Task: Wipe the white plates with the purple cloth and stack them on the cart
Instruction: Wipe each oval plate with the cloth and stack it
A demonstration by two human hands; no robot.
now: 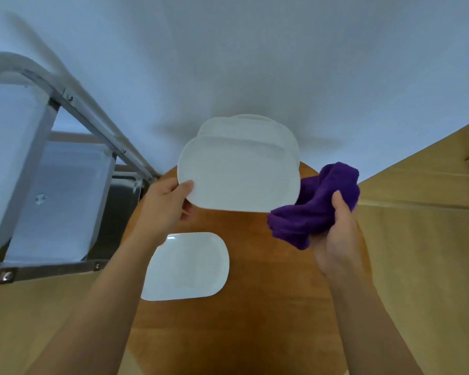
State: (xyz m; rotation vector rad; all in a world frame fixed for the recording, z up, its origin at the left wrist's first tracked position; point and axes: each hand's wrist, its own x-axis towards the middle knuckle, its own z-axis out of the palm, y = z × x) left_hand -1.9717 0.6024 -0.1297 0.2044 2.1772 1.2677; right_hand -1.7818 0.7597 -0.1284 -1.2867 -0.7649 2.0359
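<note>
The stack of white oval plates at the far end of the round wooden table shows only thin crescents of rim, the rest lying behind the white oval plate held in front of it; how many plates the stack holds cannot be told. The left hand shows its thumb on the held plate's face, while its fingers are out of sight beneath. The bunched purple cloth covers the right hand's fingers. The metal cart is cut off by the left edge, its frame blurred. The table's near rim runs off the bottom edge.
</note>
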